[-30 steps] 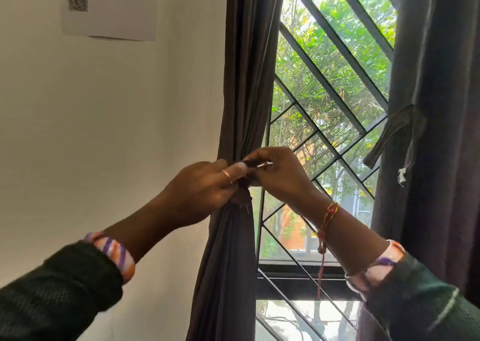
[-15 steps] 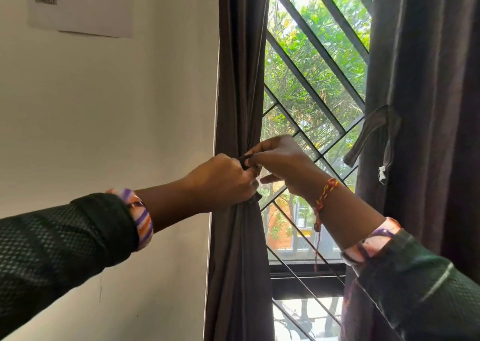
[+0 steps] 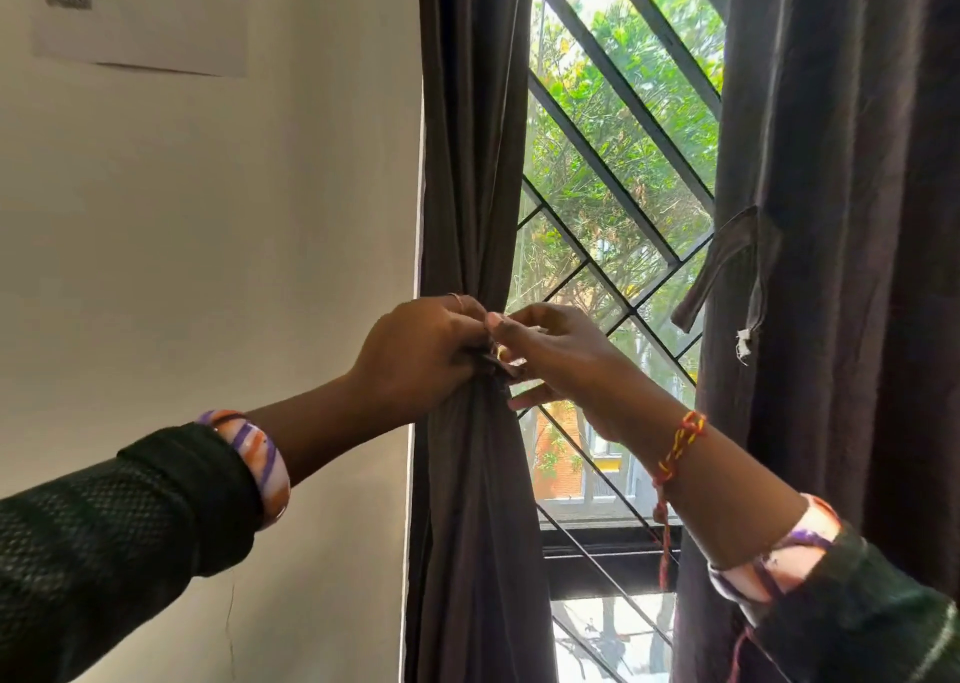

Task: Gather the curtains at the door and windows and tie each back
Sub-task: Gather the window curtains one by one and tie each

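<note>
Biggest thing in frame is the plain white wall (image 3: pixel 208 225) filling the left half, with a sheet of paper (image 3: pixel 140 11) stuck up in the upper left (there's a blurry square code on it, can't read it). Right next to it comes the window (image 3: pixel 618 173) in the middle, dark diagonal grille bars over green trees outside.

The right curtain (image 3: pixel 852 266) hangs loose down the right side of the frame, dark brown, and its tie strap (image 3: pixel 727 261) dangles free off its inner edge, not wrapped round anything.

The left curtain (image 3: pixel 472 136) sits in the centre, right at the wall's edge, and it's bunched into a narrow waist about mid-height, fanning out again below.

Both hands meet at that waist. The left hand (image 3: pixel 421 355) comes in from the lower left, fingers curled tight round the gathered cloth. The right hand (image 3: pixel 561 355) reaches in from the lower right, fingertips pinching the tieback (image 3: pixel 501 365), a small dark strip poking out between the two hands. Red and yellow thread bracelet (image 3: pixel 680 443) on the right wrist.
</note>
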Motion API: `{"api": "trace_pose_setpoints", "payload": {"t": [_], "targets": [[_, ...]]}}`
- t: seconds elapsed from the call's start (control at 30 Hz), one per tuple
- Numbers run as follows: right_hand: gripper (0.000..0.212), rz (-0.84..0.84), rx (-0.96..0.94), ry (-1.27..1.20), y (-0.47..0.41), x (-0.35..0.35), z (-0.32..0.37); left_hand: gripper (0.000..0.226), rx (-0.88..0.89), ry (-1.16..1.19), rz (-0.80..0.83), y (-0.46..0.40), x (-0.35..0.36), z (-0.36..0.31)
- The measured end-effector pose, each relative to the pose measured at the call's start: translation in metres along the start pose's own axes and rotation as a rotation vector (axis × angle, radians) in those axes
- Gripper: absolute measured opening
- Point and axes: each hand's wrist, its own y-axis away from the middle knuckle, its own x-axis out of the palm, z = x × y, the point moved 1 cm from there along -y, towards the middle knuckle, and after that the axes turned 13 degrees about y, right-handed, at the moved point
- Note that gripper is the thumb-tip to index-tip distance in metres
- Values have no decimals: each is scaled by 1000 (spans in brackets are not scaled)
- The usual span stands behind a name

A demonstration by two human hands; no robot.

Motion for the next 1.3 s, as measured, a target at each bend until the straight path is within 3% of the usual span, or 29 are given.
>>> {"api": "trace_pose_setpoints", "payload": {"t": [0.2,0.37,0.53,0.6,0.93,1.03,1.17,1.3], "targets": [[24,89,58,-231,6,10,-15,16,-88,269,-294,10,8,8],[7,-39,-41,-174,0,17,-14,21,-124,266,-366,17,11,9],[7,-288,-254,216,-14,17,-9,21,-169,113,-306,22,10,1],[8,-309,-303,247,-16,19,-4,17,-214,-17,-284,21,13,2],[29,-96,-312,238,-33,38,12,27,-175,-401,-192,28,-9,0],[28,-53,-259,189,-37,41,16,36,-107,-415,-224,34,-13,1],[23,15,-154,58,-39,42,19,27,134,-627,-168,41,-19,10],[9,-41,-75,-155,-31,47,16,20,98,-718,-46,39,-29,9]]}}
